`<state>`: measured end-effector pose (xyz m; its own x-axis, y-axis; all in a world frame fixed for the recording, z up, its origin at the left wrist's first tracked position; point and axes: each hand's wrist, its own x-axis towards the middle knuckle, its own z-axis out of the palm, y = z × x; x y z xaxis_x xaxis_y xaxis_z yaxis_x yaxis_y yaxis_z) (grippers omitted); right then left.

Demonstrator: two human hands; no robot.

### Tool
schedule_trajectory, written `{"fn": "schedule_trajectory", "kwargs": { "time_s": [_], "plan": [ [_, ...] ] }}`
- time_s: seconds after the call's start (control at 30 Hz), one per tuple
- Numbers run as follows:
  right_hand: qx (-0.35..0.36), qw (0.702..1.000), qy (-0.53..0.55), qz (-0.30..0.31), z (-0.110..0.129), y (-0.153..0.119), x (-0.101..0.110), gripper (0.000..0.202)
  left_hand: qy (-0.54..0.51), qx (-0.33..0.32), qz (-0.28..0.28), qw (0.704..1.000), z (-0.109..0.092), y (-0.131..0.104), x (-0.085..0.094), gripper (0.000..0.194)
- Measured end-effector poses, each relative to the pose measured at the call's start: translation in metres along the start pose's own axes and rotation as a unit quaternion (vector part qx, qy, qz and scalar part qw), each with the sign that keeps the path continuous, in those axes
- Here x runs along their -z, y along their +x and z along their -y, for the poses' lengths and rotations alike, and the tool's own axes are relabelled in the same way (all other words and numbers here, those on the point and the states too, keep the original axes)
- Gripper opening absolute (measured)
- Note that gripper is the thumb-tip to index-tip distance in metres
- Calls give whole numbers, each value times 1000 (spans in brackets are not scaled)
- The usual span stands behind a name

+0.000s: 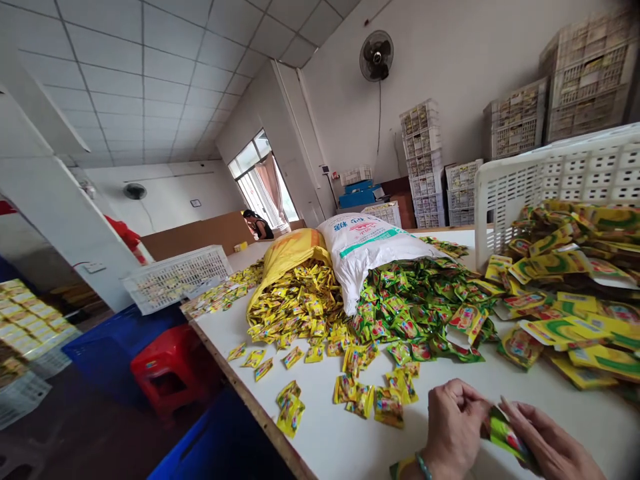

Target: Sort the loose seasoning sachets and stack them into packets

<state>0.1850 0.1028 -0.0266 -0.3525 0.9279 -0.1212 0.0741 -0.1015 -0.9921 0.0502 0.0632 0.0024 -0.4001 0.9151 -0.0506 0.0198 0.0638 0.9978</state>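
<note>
Left hand [453,427], right hand [550,443]: joint grip, closed on green packet [504,433], mid-handling. Yellow packets [389,408], left of grip. Next move apparently calls for steady fingertips.

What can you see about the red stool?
The red stool looks like shiny, smooth plastic. It has a flat top with rounded edges and dark openings in the side I can see. It is on the floor beside the white table, next to a blue bin. Its lower legs are lost in shadow, so I can't tell how it stands.
</note>
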Motion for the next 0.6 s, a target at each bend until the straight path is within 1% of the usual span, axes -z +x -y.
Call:
{"fn": "schedule_trajectory", "kwargs": {
  "time_s": [0.1, 0.17, 0.2, 0.3, 0.43, 0.53, 0.6],
  "plan": [
    [-12, 999, 19, 42, 27, -15, -15, 49, 23, -37, -17, 999, -1, -6, 4, 9],
    [1, 998, 47, 39, 38, -21, -25, 46, 0, -42, -20, 999, -2, -8, 7, 9],
    [5, 997, 66, 35, 40, -23, -28, 45, -26, -35, -20, 999, -3, -8, 9, 13],
    [0, 993, 109, 50, 42, -23, -32, 44, -92, 0, -11, 996, -4, -6, 16, 26],
    [-22, 991, 112, 75, 38, -21, -27, 41, -106, 12, 3, 994, -9, -10, 23, 29],
    [-6, 990, 128, 63, 37, -20, -22, 39, -126, 28, 51, 990, -14, -17, 26, 33],
    [5, 988, 134, 74, 36, -20, -20, 40, -141, 41, 76, 986, -17, -21, 27, 40]
  ]
}}
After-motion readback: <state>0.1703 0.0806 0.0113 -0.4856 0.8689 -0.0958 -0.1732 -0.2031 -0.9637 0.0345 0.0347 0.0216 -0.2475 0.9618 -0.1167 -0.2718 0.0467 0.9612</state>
